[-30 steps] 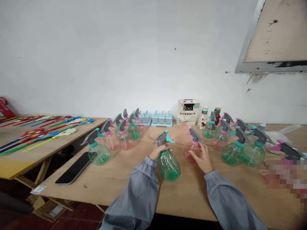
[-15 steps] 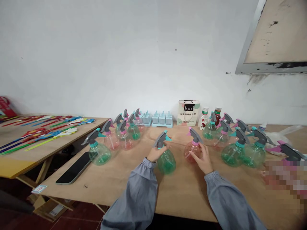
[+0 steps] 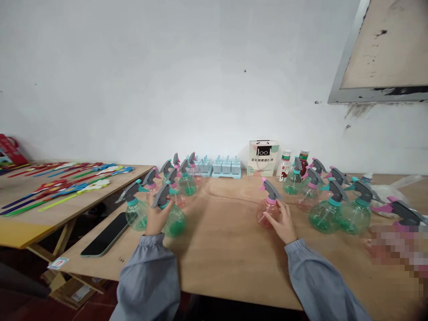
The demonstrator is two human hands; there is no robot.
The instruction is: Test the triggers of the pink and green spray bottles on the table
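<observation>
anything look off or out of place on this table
Only the black phone: it lies flat right by the table's left edge, beside the spray bottles. The bottles look upright; no spill shows.

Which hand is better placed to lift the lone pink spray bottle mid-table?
Right, likely: the right hand rests against the pink bottle; the left hand grips a green bottle far off among the left cluster.

Green spray bottle [image 3: 174, 223], at 9 o'clock of pink spray bottle [image 3: 267, 210]: both translucent glossy plastic; trigger heads matt grey plastic. Table [image 3: 227, 236]: bare plywood, matt, grain visible. Phone [image 3: 105, 234], 8 o'clock of green spray bottle: glossy black face. Sleeves [image 3: 147, 276]: matt grey cloth. Box [image 3: 262, 158], 12 o'clock: printed card. Wall [image 3: 167, 89]: matt white, scuffed.
</observation>
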